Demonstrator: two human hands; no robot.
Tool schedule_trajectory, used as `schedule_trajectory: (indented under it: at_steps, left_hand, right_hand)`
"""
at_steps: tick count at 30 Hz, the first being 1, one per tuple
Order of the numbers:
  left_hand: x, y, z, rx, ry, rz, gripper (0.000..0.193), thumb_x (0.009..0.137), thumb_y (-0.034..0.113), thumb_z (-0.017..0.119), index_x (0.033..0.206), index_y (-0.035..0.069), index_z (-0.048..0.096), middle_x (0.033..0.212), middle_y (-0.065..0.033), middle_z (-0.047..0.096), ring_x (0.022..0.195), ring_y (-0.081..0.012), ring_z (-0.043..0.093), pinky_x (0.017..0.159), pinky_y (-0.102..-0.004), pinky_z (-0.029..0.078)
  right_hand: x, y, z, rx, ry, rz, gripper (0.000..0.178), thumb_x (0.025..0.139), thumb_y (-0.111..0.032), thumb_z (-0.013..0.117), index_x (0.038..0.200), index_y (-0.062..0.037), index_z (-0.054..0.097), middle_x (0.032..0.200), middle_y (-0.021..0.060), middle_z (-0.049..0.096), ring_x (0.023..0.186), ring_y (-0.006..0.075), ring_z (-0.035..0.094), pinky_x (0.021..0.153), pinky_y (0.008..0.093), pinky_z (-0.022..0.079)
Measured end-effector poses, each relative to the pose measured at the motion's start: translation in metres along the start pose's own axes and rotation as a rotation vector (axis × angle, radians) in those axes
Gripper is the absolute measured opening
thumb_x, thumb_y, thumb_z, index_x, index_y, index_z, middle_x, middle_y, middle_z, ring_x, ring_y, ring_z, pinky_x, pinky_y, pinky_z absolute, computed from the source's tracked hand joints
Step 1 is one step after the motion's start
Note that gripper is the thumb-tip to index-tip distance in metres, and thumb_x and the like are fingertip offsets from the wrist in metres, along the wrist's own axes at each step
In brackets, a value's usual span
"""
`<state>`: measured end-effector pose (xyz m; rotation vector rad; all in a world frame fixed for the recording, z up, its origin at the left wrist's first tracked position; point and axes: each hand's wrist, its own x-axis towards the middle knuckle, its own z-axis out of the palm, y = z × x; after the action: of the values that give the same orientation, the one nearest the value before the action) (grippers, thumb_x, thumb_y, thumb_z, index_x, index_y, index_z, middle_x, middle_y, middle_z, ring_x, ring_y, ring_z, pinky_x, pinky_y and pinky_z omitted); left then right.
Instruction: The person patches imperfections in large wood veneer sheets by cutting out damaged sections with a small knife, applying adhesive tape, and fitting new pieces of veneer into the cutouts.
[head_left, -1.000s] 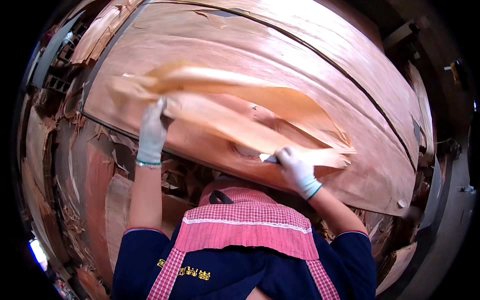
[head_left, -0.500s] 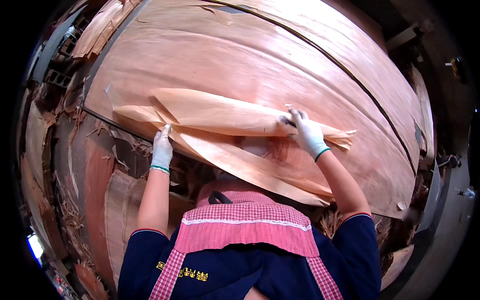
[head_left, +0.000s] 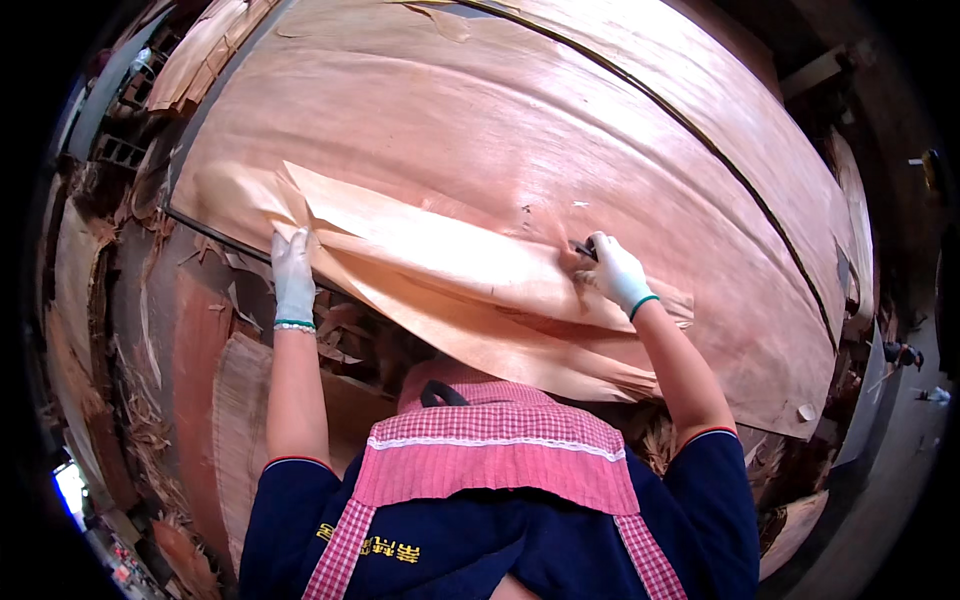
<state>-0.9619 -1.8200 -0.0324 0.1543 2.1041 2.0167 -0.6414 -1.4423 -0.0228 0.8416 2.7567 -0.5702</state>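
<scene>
My left hand (head_left: 293, 270), in a white glove with a green cuff, is closed on the gathered left end of a thin, pale wood veneer strip (head_left: 400, 225). The strip lies folded and wavy along the near edge of a large pinkish veneer sheet (head_left: 440, 110). In my gloved right hand (head_left: 618, 275) is a small black tool (head_left: 584, 249), its kind hard to make out. That hand is closed and low over the sheet, beside the strip's right part. Small torn bits (head_left: 526, 210) lie on the sheet just beyond the tool.
A long dark gap (head_left: 680, 120) crosses the sheets at the far right. Veneer scraps (head_left: 145, 440) and loose strips litter the floor at left. A dark table edge (head_left: 215, 240) runs along the near left side. More veneer pieces (head_left: 215, 45) stand at the upper left.
My left hand has moved left and slightly away from me, pulling the strip's end along. The strip has shifted left and nearer. My right hand stays over the sheet, slightly lower.
</scene>
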Motion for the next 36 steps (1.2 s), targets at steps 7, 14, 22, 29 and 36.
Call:
schedule_trajectory:
  at_steps: [7,14,22,29,36]
  left_hand:
    - [0.026,-0.007,-0.038,0.286,-0.210,-0.027,0.039,0.094,0.009,0.051,0.130,-0.004,0.046,0.117,-0.0144,0.059,0.101,-0.0207,0.057,0.089,-0.0314,0.048]
    - [-0.014,-0.015,-0.004,0.051,-0.122,-0.215,0.065,0.086,0.015,0.071,0.139,-0.005,0.038,0.130,-0.0124,0.053,0.116,-0.0193,0.052,0.102,-0.0297,0.039]
    - [0.010,-0.038,-0.032,0.275,-0.103,-0.023,0.021,0.085,-0.002,0.058,0.106,-0.001,0.058,0.098,-0.0092,0.065,0.082,-0.0187,0.062,0.077,-0.0297,0.049]
    - [0.078,0.023,-0.079,1.297,-0.092,0.464,0.024,0.081,0.004,0.052,0.104,0.004,0.058,0.097,-0.0231,0.056,0.093,-0.0423,0.056,0.082,-0.0481,0.047]
    - [0.240,0.225,-0.230,1.560,0.342,0.740,0.027,0.083,0.011,0.049,0.102,0.003,0.066,0.087,-0.0232,0.066,0.085,-0.0408,0.064,0.075,-0.0476,0.050]
  right_hand:
    - [-0.005,-0.005,0.006,0.072,0.027,-0.092,0.017,0.081,-0.015,0.064,0.095,-0.0081,0.059,0.097,0.0183,0.062,0.091,0.0414,0.059,0.074,0.0474,0.047]
    - [-0.001,0.003,-0.018,0.082,0.058,0.020,0.027,0.083,-0.026,0.068,0.095,-0.0055,0.056,0.090,0.0209,0.065,0.087,0.0435,0.059,0.071,0.0493,0.046]
    - [0.015,0.041,0.015,0.175,-0.037,0.034,0.022,0.082,-0.014,0.066,0.096,-0.0036,0.053,0.087,0.0241,0.062,0.084,0.0455,0.058,0.069,0.0487,0.044]
    - [0.009,0.037,0.011,0.248,-0.055,0.078,0.020,0.079,-0.005,0.062,0.097,-0.0023,0.054,0.086,0.0255,0.061,0.084,0.0470,0.056,0.070,0.0461,0.045]
    - [0.014,0.040,0.013,0.184,-0.041,-0.014,0.020,0.079,-0.004,0.063,0.097,-0.0011,0.055,0.087,0.0259,0.061,0.084,0.0452,0.058,0.070,0.0452,0.046]
